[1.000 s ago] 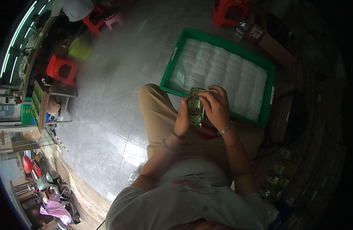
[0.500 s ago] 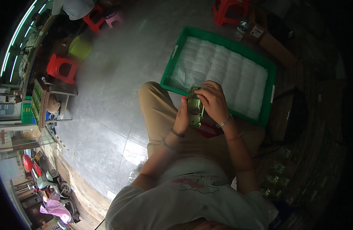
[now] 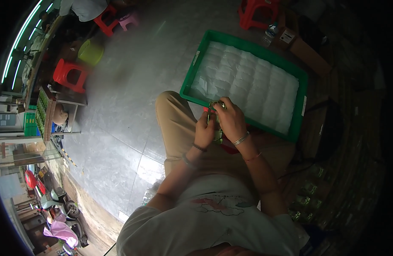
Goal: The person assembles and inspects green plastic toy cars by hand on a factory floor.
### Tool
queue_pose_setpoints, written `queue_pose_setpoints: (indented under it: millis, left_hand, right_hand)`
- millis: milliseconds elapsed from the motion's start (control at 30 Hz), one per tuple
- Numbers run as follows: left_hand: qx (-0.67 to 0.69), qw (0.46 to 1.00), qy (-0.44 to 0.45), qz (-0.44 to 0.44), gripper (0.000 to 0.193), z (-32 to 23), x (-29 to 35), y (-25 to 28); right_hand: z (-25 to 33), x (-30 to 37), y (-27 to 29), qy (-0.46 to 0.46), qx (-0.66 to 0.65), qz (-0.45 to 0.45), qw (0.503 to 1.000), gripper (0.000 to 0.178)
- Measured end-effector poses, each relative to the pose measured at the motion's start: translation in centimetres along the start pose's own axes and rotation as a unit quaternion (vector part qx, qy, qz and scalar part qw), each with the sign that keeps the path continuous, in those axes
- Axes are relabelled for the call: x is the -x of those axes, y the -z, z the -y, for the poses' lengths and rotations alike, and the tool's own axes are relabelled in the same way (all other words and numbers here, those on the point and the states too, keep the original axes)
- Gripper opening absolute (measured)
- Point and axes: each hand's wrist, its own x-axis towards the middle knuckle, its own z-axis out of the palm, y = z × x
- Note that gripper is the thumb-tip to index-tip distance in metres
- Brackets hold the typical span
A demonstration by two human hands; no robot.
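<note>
Small greenish object (image 3: pixel 216 121) sits more upright than a second ago, right hand (image 3: pixel 231 121) now wraps further over its top, left hand (image 3: pixel 203 133) grips its side slightly lower, both nearer the green tray (image 3: pixel 301 91) rim

A single head-worn fisheye view looks steeply down from above the seated person's chest and lap, close to both hands, facing forward over a green tray (image 3: pixel 299 112) on the tiled floor (image 3: pixel 132 85); straight edges bend toward the dark rim.
</note>
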Motion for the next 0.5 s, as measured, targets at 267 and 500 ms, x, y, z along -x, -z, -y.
queue_pose_setpoints:
  millis: [267,500]
  left_hand:
    - [-0.137,0.984,-0.098,-0.056,0.013,-0.4,-0.5,0.0]
    - [-0.148,0.977,-0.14,-0.059,0.012,-1.5,0.1,-0.9]
  right_hand:
    - [0.9,2.2,-2.9,-0.173,-0.254,-0.211,0.928,0.015]
    - [-0.1,3.2,-4.5,-0.228,-0.314,-0.141,0.911,0.02]
